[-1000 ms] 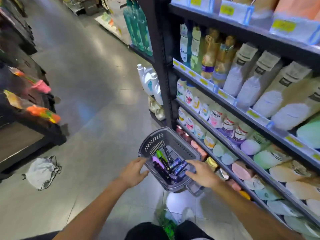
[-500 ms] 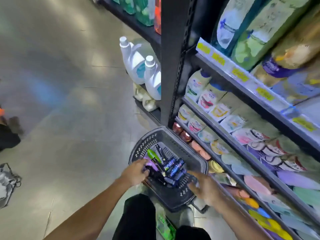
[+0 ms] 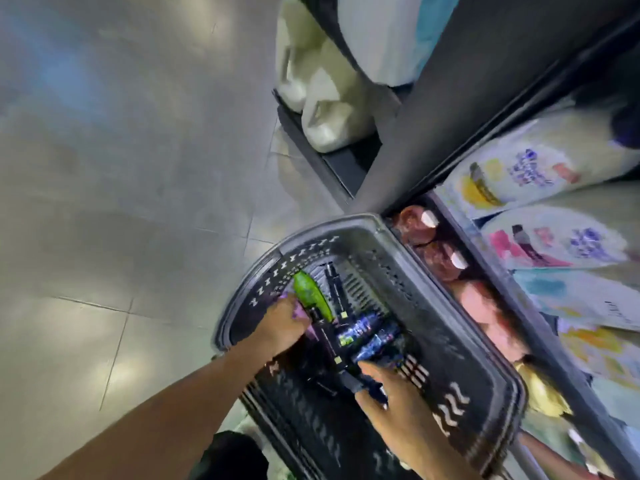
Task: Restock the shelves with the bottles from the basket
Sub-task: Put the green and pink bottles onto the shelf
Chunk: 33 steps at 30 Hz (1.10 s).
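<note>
Leaned way in since half a second ago, so the grey basket (image 3: 363,230) on the floor by the bottom shelf (image 3: 540,320) fills my view. My left hand (image 3: 284,323) has dug into the bottles (image 3: 360,330), curled around a purple one (image 3: 298,311) beside the green bottle (image 3: 310,294). My right hand (image 3: 398,407) moved off the rim and grips a dark bottle (image 3: 356,384).

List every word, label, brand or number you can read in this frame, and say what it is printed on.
None can be read; motion blur smears all print.
Pouches on the shelf: coloured graphics and script, too blurred.
Lower pouch: a barcode patch, digits unreadable.
Dark bottles in the basket: blue and green label marks, unreadable.
Green bottle: no print visible.
White jugs: no label visible.
</note>
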{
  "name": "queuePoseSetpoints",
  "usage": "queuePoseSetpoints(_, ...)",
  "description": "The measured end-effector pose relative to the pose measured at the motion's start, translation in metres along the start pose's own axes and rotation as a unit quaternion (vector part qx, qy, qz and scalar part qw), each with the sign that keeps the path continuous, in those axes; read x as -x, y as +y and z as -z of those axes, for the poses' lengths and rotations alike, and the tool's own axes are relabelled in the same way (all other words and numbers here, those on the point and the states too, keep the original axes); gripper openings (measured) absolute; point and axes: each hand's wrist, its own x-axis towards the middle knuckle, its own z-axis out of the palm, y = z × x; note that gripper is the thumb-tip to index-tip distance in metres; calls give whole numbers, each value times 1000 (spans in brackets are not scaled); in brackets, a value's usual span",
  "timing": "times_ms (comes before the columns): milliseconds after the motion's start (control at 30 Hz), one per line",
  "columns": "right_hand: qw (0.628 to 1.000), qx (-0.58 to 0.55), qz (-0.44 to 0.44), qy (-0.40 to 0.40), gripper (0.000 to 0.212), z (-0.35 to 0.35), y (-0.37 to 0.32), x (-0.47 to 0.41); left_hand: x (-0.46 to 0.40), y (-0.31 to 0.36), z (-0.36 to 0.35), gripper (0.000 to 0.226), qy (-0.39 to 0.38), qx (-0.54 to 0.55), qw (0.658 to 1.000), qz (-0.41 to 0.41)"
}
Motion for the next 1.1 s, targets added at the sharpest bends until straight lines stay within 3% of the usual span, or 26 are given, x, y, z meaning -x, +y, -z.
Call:
queuePoseSetpoints(200,1000,5,21,-14,44,-37,62,-82,-92,-8,-45,39,72,98,989,88)
queuePoseSetpoints(267,999,6,34,-3,43,-46,73,-103,-139,-38,-66,44,114,109,981,109)
queuePoseSetpoints(367,999,-7,43,24,41,-58,87,-127,-148,-25,-73,62,161,109,969,154)
queuePoseSetpoints(500,995,-34,69,65,38,-70,100,-151,-177,-32,-85,66,185,105,959,188)
queuePoseSetpoints(633,992,-61,79,81,34,-81,109,-167,-197,-41,-94,75,241,65,952,177)
queuePoseSetpoints(800,989,-73,82,104,33,-85,113,-179,-205,-44,-100,70,204,112,962,141)
queuePoseSetpoints(1000,988,-89,76,103,36,-71,95,-178,-145,-30,-86,52,236,201,948,69)
queuePoseSetpoints(1100,983,-114,80,117,37,-62,80,-183,-112,-28,-75,58,265,225,937,45)
